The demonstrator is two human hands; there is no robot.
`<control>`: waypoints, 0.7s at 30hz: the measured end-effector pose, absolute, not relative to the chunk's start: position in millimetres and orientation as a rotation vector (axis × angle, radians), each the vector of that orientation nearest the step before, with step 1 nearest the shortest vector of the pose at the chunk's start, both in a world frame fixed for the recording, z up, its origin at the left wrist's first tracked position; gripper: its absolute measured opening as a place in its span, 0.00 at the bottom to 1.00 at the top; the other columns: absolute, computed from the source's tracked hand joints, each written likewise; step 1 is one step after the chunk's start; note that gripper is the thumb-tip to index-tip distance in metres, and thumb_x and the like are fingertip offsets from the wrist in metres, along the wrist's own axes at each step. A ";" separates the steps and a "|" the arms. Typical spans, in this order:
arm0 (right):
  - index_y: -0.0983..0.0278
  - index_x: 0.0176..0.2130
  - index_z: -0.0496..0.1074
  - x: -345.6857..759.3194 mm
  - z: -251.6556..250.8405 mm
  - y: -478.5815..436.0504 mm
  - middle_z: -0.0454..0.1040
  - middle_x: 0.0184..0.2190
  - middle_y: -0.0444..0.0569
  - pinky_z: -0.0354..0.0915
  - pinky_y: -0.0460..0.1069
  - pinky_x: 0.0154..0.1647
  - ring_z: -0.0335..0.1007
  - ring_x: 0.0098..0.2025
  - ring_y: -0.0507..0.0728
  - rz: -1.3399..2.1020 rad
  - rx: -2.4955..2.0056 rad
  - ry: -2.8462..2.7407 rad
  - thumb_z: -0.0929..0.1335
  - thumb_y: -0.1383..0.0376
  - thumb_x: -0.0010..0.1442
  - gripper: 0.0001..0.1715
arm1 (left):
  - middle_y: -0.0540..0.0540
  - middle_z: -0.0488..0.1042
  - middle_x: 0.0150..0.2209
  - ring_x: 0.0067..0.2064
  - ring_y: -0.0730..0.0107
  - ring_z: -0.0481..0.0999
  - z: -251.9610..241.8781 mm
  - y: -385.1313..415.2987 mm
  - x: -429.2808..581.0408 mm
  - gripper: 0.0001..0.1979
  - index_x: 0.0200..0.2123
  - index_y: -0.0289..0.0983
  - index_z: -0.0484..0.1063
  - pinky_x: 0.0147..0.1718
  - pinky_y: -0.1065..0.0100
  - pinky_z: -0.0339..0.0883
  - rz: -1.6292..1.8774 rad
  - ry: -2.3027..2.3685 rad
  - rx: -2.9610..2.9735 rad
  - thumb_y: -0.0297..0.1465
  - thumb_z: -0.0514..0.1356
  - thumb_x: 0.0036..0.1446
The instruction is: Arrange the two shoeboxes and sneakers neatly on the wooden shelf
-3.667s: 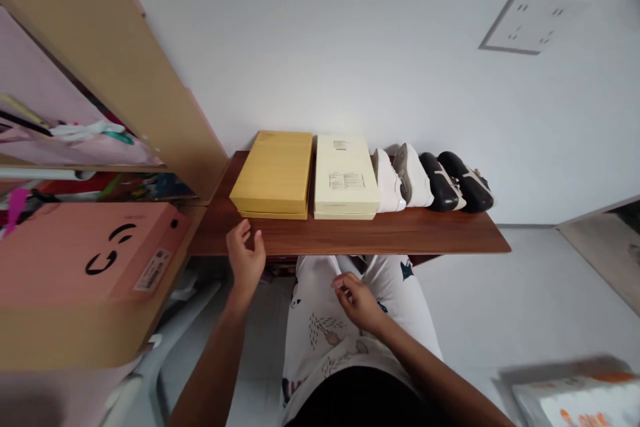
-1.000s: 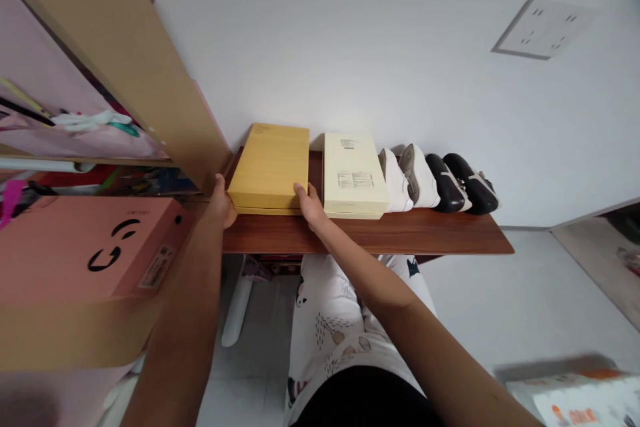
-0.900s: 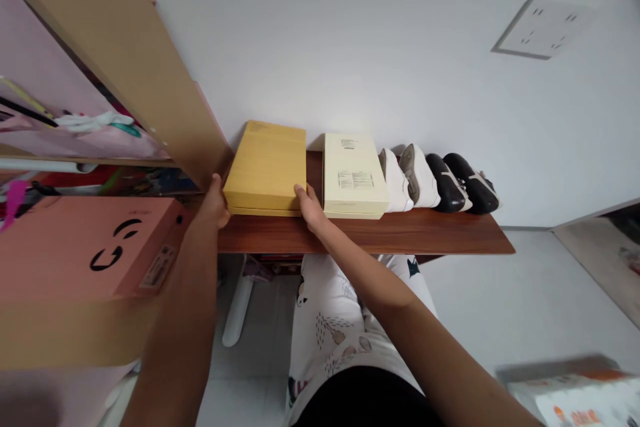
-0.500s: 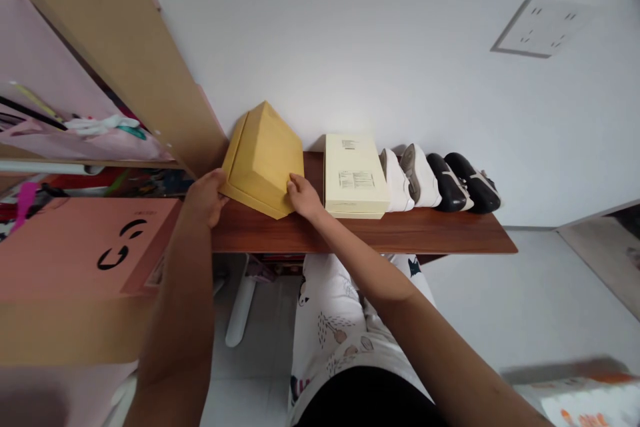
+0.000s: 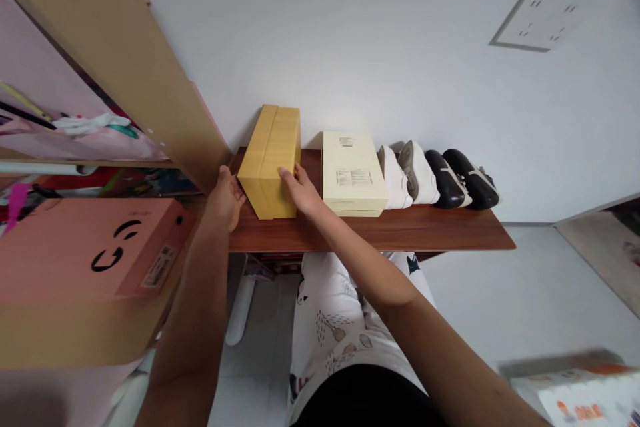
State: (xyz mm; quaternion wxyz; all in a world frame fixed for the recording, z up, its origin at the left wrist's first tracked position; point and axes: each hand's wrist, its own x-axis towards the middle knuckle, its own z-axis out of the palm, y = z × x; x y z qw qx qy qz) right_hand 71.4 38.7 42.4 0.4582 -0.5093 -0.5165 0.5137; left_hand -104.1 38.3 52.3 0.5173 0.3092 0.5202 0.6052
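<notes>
A yellow cardboard box (image 5: 270, 153) stands on its narrow side at the left end of the brown wooden shelf (image 5: 400, 232). My right hand (image 5: 303, 193) grips its right near edge, with the thumb on the near end and the fingers on the right side. My left hand (image 5: 226, 199) is beside the box's lower left, fingers apart; whether the fingertips touch the cardboard is hard to tell. Right of it lies a cream box (image 5: 353, 170) with printed labels. A pair of white shoes (image 5: 406, 177) and a pair of black shoes (image 5: 463, 180) follow along the shelf.
At left, a wooden upright (image 5: 165, 100) borders the shelf, and a pink box (image 5: 65, 247) lies in a compartment. A white wall (image 5: 360, 40) with a socket plate (image 5: 535, 20) rises behind. My legs (image 5: 335, 320) are below the shelf's front edge.
The yellow box has turned from a tilted position to standing on its narrow side. My left hand has come off its left corner and moved slightly right; my right hand stays on it.
</notes>
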 end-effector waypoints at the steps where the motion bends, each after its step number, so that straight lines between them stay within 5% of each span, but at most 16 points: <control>1: 0.57 0.71 0.53 72.0 41.5 38.4 0.65 0.66 0.49 0.52 0.62 0.71 0.61 0.68 0.64 1.270 -1.249 -1.270 0.64 0.38 0.60 0.49 | 0.38 0.79 0.47 0.55 0.58 0.76 46.5 39.9 -104.3 0.27 0.45 0.38 0.78 0.51 0.61 0.72 1.430 1.254 0.724 0.49 0.45 0.69; 5: 0.59 0.73 0.47 78.0 42.3 35.4 0.60 0.69 0.49 0.50 0.62 0.72 0.56 0.70 0.64 1.239 -1.222 -1.243 0.62 0.41 0.64 0.48 | 0.37 0.80 0.46 0.52 0.58 0.78 19.8 46.0 -102.2 0.25 0.43 0.37 0.78 0.48 0.63 0.74 1.338 1.332 0.622 0.47 0.47 0.69; 11: 0.57 0.74 0.41 96.3 48.4 28.1 0.46 0.74 0.43 0.45 0.58 0.74 0.44 0.74 0.58 1.141 -1.181 -1.262 0.59 0.46 0.68 0.44 | 0.40 0.80 0.45 0.45 0.64 0.81 -13.2 44.8 -91.2 0.10 0.41 0.38 0.76 0.44 0.65 0.76 1.271 1.356 0.456 0.33 0.56 0.67; 21: 0.59 0.65 0.65 105.5 42.6 13.0 0.61 0.69 0.46 0.49 0.54 0.72 0.55 0.70 0.57 1.024 -1.210 -1.283 0.59 0.42 0.67 0.38 | 0.42 0.79 0.50 0.55 0.59 0.78 -5.0 39.9 -111.7 0.10 0.45 0.43 0.74 0.49 0.58 0.76 1.464 1.284 0.395 0.37 0.62 0.60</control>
